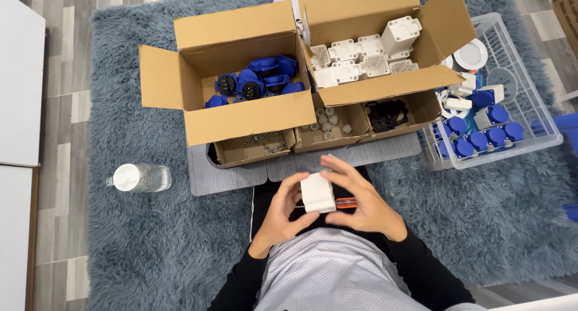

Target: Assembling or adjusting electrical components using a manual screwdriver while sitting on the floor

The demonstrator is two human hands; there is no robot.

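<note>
Head view: seated on a shaggy blue-grey rug (150, 239), a person cups a white plastic housing (317, 192) above the lap, left hand (282, 213) and right hand (361, 196) curled around its sides, near open cardboard boxes of blue sockets (259, 82) and white housings (367, 55), clear bottle (139, 178) lying alongside.

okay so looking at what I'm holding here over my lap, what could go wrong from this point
The white housing is held above your lap by both the left hand and right hand, off any surface; it could slip onto the shaggy rug. An orange-handled tool sits under the right hand, so its tip might jab a finger. Small screws from the tray would likely vanish in that rug.
</note>
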